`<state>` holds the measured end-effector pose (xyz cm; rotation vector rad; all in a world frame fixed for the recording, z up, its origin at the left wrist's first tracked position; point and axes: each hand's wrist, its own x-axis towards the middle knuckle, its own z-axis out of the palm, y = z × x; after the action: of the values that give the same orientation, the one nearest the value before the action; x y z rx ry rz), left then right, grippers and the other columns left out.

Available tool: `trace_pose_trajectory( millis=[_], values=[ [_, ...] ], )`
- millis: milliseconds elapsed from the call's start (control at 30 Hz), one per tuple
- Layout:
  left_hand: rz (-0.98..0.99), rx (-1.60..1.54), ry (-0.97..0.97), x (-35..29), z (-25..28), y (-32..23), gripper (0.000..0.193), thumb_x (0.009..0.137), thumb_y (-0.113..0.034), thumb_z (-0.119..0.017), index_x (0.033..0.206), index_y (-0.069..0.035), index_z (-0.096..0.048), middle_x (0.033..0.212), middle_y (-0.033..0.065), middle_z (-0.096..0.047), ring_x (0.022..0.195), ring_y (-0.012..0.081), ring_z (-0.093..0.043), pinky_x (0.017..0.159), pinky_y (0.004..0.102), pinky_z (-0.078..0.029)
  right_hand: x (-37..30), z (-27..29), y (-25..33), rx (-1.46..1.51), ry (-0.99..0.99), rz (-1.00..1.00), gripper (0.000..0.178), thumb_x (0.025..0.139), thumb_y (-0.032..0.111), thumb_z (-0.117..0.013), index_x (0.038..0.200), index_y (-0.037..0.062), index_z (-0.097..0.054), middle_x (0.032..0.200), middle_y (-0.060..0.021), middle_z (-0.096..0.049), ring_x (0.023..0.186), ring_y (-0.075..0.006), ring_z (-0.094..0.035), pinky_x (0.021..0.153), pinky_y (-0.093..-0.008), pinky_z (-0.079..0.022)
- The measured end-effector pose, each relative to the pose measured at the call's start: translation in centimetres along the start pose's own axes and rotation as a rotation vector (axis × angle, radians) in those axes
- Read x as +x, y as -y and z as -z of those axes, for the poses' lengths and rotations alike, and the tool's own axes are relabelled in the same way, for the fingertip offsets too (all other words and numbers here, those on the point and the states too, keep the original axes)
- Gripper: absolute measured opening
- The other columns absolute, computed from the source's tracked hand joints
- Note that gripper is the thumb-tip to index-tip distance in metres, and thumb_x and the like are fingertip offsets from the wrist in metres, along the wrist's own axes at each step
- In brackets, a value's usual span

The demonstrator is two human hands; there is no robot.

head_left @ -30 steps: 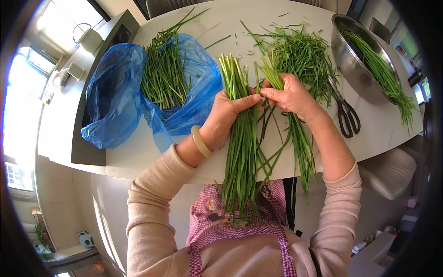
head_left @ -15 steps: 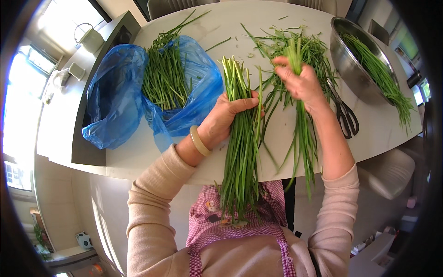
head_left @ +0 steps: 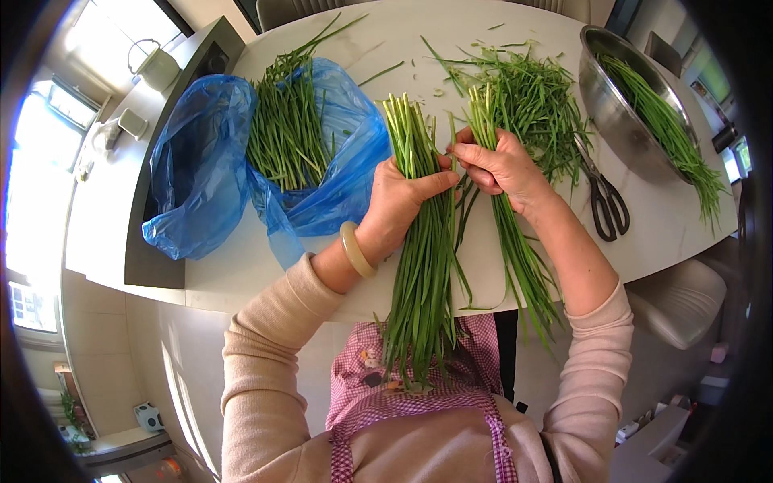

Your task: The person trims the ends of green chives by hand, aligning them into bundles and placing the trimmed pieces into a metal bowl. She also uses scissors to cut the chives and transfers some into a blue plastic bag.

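Note:
My left hand (head_left: 407, 196) is closed round a thick bunch of garlic chives (head_left: 421, 266), pale cut ends up and green leaves hanging past the table edge over my apron. Close beside it, my right hand (head_left: 503, 165) grips a thinner bunch of chives (head_left: 519, 245), its pale ends also pointing up. The thumb and forefinger of that hand pinch near a stalk at the side of the left bunch. Behind the right hand lies a loose heap of chive scraps (head_left: 535, 105). Black-handled scissors (head_left: 605, 201) rest beside it, blades partly under the scraps.
A blue plastic bag (head_left: 213, 173) at the left holds more chives (head_left: 288, 137). At the far right, a steel bowl (head_left: 600, 109) has long chives (head_left: 656, 113) draped over its rim. The white table (head_left: 378, 36) has a curved edge; a chair (head_left: 676, 302) stands at the right.
My right hand has moved left and slightly down with its chives, now almost touching the left hand. The left hand still holds its bunch in nearly the same place.

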<state>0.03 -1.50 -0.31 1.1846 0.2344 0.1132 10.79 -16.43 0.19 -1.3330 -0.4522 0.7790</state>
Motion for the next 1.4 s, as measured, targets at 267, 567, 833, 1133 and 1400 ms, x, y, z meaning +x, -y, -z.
trace_pose_trajectory(
  millis=[267, 567, 833, 1133, 1400],
  values=[
    [0.022, 0.003, 0.011, 0.1, 0.0, 0.0, 0.014, 0.078, 0.002, -0.071, 0.090, 0.000, -0.063, 0.079, 0.0067, -0.066, 0.064, 0.0134, -0.064, 0.056, 0.0256, -0.052, 0.1, -0.3, -0.6, -0.131, -0.056, 0.146, 0.017, 0.091, 0.018, -0.061, 0.093, 0.0013, -0.064, 0.071, -0.0014, -0.060, 0.043, -0.0016, -0.039, 0.037, -0.0181, -0.026],
    [0.017, 0.018, 0.006, -0.1, -0.2, -0.2, 0.012, 0.076, 0.002, -0.071, 0.086, 0.000, -0.064, 0.074, 0.0075, -0.066, 0.061, 0.0137, -0.063, 0.055, 0.0257, -0.051, 0.3, 0.0, -1.1, -0.128, -0.056, 0.177, 0.013, 0.091, 0.015, -0.060, 0.091, 0.0022, -0.063, 0.068, -0.0004, -0.058, 0.043, -0.0013, -0.039, 0.037, -0.0182, -0.028],
    [0.053, -0.007, 0.040, -0.1, -0.2, -0.3, 0.014, 0.076, 0.002, -0.070, 0.088, 0.001, -0.062, 0.075, 0.0095, -0.066, 0.061, 0.0151, -0.064, 0.055, 0.0267, -0.052, 0.4, -0.2, -1.1, -0.120, -0.143, 0.166, 0.011, 0.089, 0.015, -0.062, 0.091, 0.0035, -0.062, 0.066, 0.0007, -0.057, 0.043, -0.0010, -0.038, 0.037, -0.0179, -0.027],
    [0.067, 0.010, 0.041, 0.0, 0.1, -0.3, 0.013, 0.078, 0.000, -0.069, 0.088, 0.002, -0.063, 0.075, 0.0099, -0.066, 0.062, 0.0159, -0.065, 0.056, 0.0269, -0.052, -0.1, -0.1, -0.1, -0.086, -0.035, 0.119, 0.013, 0.087, 0.015, -0.065, 0.092, 0.0034, -0.062, 0.069, -0.0019, -0.059, 0.047, -0.0026, -0.043, 0.040, -0.0189, -0.032],
    [0.074, 0.029, 0.104, 0.2, 0.4, 0.0, 0.016, 0.079, -0.002, -0.068, 0.094, 0.002, -0.063, 0.079, 0.0099, -0.067, 0.064, 0.0163, -0.064, 0.060, 0.0268, -0.053, 0.2, -0.1, -1.2, -0.063, -0.024, 0.209, 0.014, 0.090, 0.016, -0.062, 0.095, 0.0033, -0.061, 0.071, -0.0011, -0.059, 0.045, -0.0011, -0.041, 0.038, -0.0172, -0.028]
  ],
)
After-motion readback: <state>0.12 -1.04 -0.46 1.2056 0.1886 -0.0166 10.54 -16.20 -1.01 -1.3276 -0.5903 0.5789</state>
